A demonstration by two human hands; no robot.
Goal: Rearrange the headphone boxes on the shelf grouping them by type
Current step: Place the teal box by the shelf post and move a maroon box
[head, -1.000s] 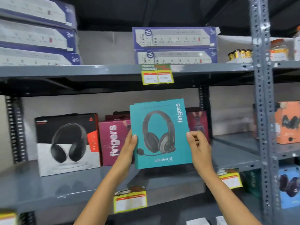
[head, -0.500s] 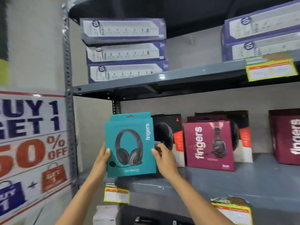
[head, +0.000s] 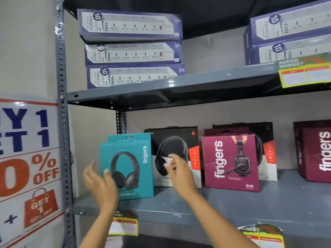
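Teal box (head: 129, 165) upright on shelf (head: 232, 204) — between left hand (head: 100, 183) and right hand (head: 179, 172), both spread, empty.

teal box (head: 129, 163); black-white-red box (head: 179, 149), maroon box (head: 231, 160); grey shelf (head: 250, 203)

The teal box (head: 127, 165) stands upright at the left end of the shelf (head: 223, 204), its front showing black headphones. Just right of the teal box and set further back stands a black-and-white box (head: 180, 140). Further right stands a maroon box (head: 231, 161), then another maroon box (head: 315, 151) at the frame edge.
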